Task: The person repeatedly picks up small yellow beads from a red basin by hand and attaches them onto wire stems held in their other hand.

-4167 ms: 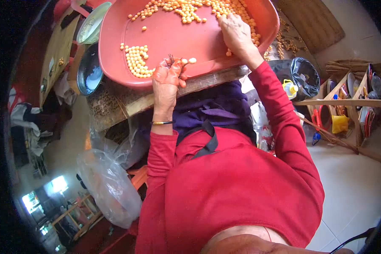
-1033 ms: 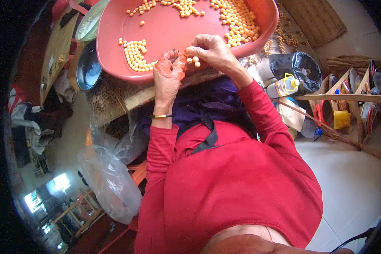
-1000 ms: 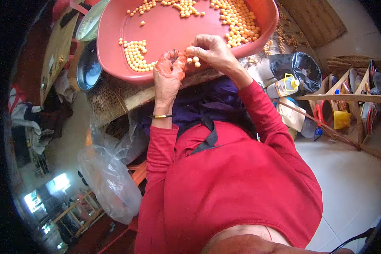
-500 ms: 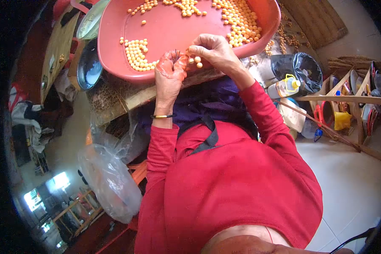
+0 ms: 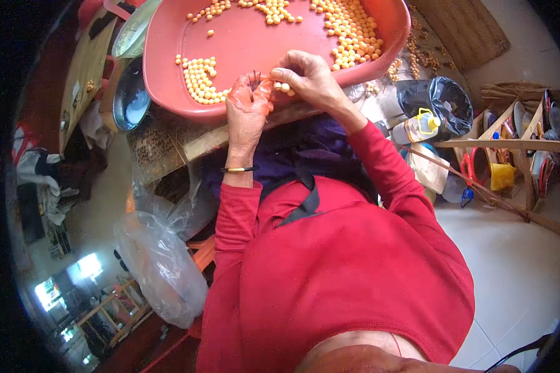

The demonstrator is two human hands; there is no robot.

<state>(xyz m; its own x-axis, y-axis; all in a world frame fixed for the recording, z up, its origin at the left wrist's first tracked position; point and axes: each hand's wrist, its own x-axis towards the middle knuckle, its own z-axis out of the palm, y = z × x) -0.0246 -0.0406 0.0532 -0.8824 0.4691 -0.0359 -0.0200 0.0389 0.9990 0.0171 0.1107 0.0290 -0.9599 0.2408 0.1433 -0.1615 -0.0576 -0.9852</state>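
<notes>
Both hands are close together over the near rim of a red plastic tub (image 5: 242, 50). My left hand (image 5: 247, 105) has orange-red stained or covered fingers and is closed on a bunch of thin dark stems poking up from its grip. Beside it, my right hand (image 5: 311, 78) pinches at the left fingertips; small orange balls (image 5: 283, 87) show at its fingers, and I cannot make out exactly how they are held. In the tub lie loose orange balls (image 5: 354, 40), heaped at the right, with a patch at the lower left and smaller groups along the far side.
The tub rests on a wooden board (image 5: 205, 142). To the right are a black bag-lined bin (image 5: 449, 102), a yellow-capped bottle (image 5: 414, 129) and a wooden rack (image 5: 504, 146). At left stand a dark basin (image 5: 130, 96) and a clear plastic bag (image 5: 162, 267).
My right hand has shifted slightly left, closer to my left fingers, and the balls by its fingertips are now partly covered. My left hand has barely moved.
</notes>
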